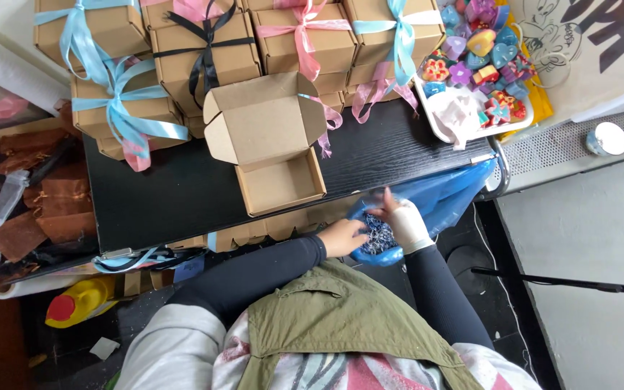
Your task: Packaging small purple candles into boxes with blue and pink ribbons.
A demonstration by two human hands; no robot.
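- Two hands work inside a blue plastic bag [442,198] at the lower centre of the frame, just under the front edge of the black bench [175,191].
- The left hand [342,236] reaches into the bag mouth from the left; its fingers are curled down into the shredded paper filling [377,238], so I cannot tell how tight its grip is.
- The right hand [402,220] is partly blurred; its fingers seem pinched together on some filling, but the picture does not show this surely.
- One open kraft box [272,148] stands on the bench above the hands, its lid folded back and its tray bare inside, close to the front edge.
- Behind it, at the top of the frame, closed ribbon-tied boxes [204,50] are stacked in rows.
- A white tray of coloured soaps [482,58] sits at the upper right, its corner hanging a little past the bench end.
- Possible trouble: the bag hangs off the bench with little support, so a strong pull could tip it and spill the filling on the floor.
- An elbow or sleeve lifting up may knock the open box, since it stands so near the edge.
- Open room: a dark bare strip of bench lies left of the open box; the right side is narrow, closed by the tray and the bag.
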